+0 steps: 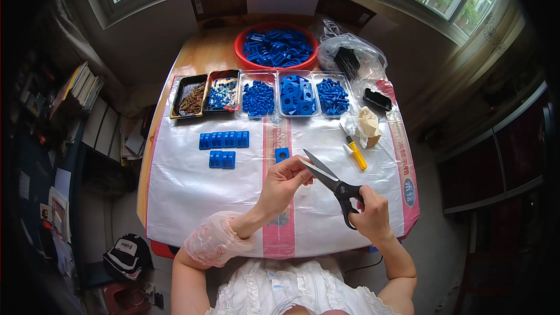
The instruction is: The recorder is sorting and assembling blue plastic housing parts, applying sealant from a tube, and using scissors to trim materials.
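Black-handled scissors (331, 182) are in my right hand (371, 213), fingers through the handle loops, blades parted and pointing up and left. My left hand (284, 179) is closed in a pinch at the blades; whatever its fingertips hold is too small to make out. Just beyond the left hand lies a blue square piece with a round hole (282, 154), partly covered by the fingers. To the left, a longer row of blue parts (224, 140) lies above a shorter row of blue parts (222, 160) on the white sheet.
A red basin (238, 46) of blue parts stands at the back. In front run several trays, among them a black tray of screws (192, 98) and a clear tray of blue plates (298, 94). Right: a yellow-handled tool (357, 156), crumpled paper (368, 123), a plastic bag (368, 55).
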The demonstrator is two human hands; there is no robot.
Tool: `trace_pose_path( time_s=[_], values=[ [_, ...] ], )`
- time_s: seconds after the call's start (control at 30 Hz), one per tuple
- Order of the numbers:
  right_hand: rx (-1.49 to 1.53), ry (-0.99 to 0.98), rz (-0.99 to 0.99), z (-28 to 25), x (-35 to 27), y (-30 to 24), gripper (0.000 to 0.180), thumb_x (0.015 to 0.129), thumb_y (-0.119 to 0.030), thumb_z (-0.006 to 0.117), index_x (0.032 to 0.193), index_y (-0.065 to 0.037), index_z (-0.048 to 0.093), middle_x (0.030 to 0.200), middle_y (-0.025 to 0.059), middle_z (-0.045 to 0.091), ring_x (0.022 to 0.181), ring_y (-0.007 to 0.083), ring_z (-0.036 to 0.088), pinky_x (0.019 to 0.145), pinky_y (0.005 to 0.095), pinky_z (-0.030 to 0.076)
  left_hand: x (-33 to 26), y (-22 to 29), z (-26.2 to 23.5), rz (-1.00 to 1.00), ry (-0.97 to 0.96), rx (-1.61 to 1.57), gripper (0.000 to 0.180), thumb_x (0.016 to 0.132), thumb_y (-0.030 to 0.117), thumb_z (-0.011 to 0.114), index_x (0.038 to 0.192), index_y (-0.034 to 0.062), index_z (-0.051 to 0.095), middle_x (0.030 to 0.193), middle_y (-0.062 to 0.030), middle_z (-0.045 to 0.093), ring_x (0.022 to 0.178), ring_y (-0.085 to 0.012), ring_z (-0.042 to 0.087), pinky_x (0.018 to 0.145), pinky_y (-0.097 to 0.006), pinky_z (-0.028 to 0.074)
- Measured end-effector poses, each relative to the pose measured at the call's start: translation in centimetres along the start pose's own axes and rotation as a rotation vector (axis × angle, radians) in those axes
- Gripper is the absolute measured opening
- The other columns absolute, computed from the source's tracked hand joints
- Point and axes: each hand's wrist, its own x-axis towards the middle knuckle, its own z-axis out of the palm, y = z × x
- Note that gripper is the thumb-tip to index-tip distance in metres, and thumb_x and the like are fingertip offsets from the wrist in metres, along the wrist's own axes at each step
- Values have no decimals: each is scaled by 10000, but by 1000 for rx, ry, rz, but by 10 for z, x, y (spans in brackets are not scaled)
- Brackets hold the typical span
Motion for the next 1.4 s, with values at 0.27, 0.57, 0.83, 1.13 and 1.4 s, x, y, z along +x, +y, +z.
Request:
trace_pose_path(
  time_s=[0.27,0.57,0.83,1.13,1.4],
  values=[
    [-7,30,7,5,-3,1,337,625,-30,781,832,-35,515,702,102,552,577,295,589,548,407,473,1,2,3,-15,5,35,108,1030,39,613,1101,5,687,894,-15,703,822,-72,627,763,-243,505],
    [-7,74,17,15,-6,6,303,634,1,750,828,-29,519,680,99,547,568,291,588,541,401,473,6,1,3,-46,-10,23,120,1033,109,647,1084,17,706,911,-19,725,831,-70,637,776,-236,509],
    [151,107,189,5,1,3,301,729,-46,823,778,-9,529,631,97,592,528,177,581,514,336,426,8,6,3,-71,-17,45,122,1035,150,659,1063,45,714,911,-21,711,821,-75,600,781,-240,480],
    [-31,236,294,-9,1,35,334,701,-72,864,804,-7,554,679,111,619,582,219,633,556,364,466,7,7,2,-72,-16,52,144,1033,172,666,1050,44,729,907,-8,710,826,-71,597,784,-236,478],
    [-358,337,607,-37,11,91,242,780,-141,797,889,26,660,848,256,716,852,453,705,811,518,539,3,9,2,-22,-28,145,146,1017,162,691,1068,31,726,921,3,710,856,-60,622,784,-225,503]
  ],
)
